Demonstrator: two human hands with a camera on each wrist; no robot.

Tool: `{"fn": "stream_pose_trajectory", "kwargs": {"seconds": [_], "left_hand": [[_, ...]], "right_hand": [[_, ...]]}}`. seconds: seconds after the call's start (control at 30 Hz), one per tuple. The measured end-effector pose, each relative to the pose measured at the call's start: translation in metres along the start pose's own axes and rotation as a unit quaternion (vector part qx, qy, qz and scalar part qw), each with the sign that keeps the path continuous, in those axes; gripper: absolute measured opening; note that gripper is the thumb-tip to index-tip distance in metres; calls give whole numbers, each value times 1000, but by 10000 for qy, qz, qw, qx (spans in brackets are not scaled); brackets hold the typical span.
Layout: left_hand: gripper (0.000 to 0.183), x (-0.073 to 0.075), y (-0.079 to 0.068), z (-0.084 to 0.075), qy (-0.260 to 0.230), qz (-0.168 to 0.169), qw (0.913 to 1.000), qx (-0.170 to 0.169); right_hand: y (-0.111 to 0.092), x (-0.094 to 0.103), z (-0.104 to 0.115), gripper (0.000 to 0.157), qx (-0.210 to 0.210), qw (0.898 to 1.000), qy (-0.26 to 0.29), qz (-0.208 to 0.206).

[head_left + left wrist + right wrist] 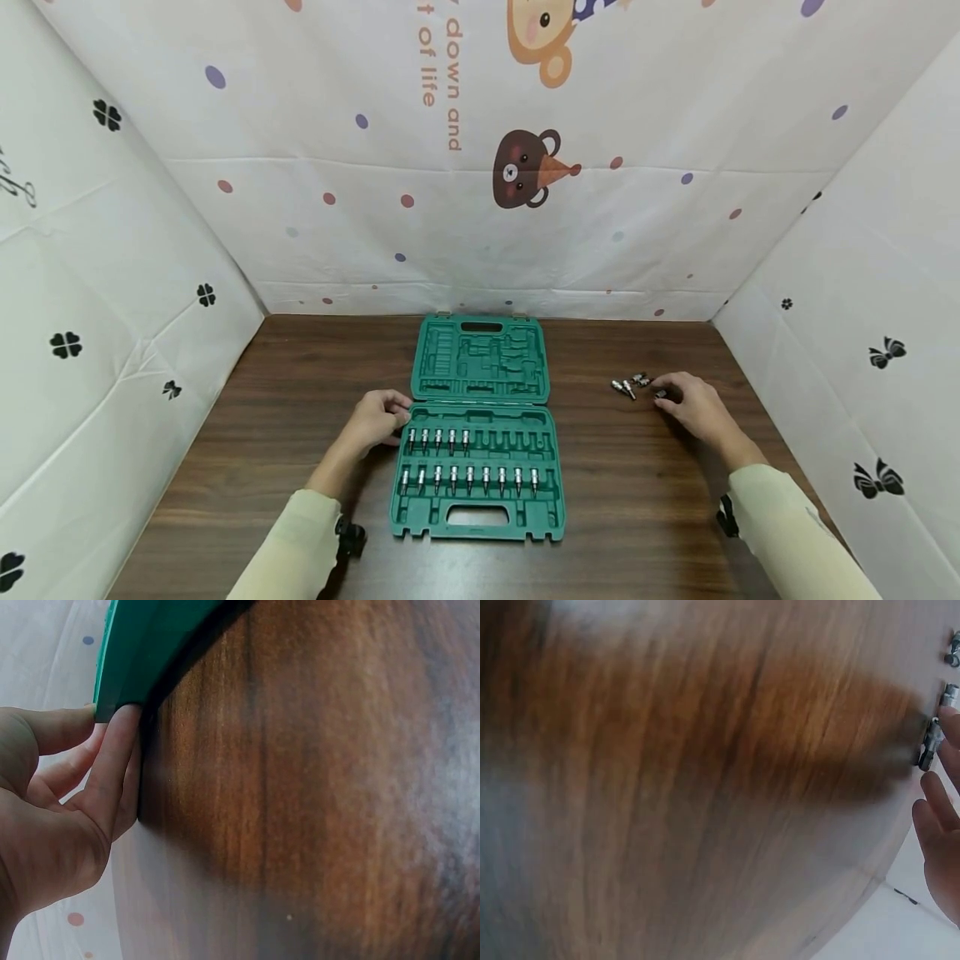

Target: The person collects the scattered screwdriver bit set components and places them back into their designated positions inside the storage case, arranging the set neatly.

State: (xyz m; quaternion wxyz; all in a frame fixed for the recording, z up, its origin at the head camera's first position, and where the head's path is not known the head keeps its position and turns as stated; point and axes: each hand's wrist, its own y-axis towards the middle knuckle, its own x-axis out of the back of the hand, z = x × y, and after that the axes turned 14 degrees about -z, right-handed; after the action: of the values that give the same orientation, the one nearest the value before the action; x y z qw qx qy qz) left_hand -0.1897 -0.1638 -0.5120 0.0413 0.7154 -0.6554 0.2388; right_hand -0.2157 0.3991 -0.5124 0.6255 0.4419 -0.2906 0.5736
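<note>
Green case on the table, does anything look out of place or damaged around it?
A few metal pieces lie loose on the table near the right hand, while others sit in rows in the case, whose upper row has unfilled slots. No damage shows.

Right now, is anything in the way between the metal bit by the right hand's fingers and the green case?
Yes, a little: other metal bits lie on the table just left of that bit. Past them, nothing visible blocks the way to the green case.
</note>
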Motion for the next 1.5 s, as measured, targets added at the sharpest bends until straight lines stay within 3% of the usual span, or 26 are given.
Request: {"fn": "stream_pose_trajectory", "kwargs": {"seconds": [0.47,0.9,1.27,1.5], "left_hand": [[18,0,-1,0,-18,19,10000,-14],[17,0,-1,-1,-60,39,10000,6],[17,1,-2,0,-72,7,10000,-24],[17,0,-2,1,-52,-12,10000,-14]], "right_hand": [[3,-8,-4,21,475,9982,-329,-129],[0,-12,-2,8,324,9974,-550,-321],[-1,-12,3,9,125,9974,-642,-311],[0,-10,8,10,73,9990,-414,-161]]}}
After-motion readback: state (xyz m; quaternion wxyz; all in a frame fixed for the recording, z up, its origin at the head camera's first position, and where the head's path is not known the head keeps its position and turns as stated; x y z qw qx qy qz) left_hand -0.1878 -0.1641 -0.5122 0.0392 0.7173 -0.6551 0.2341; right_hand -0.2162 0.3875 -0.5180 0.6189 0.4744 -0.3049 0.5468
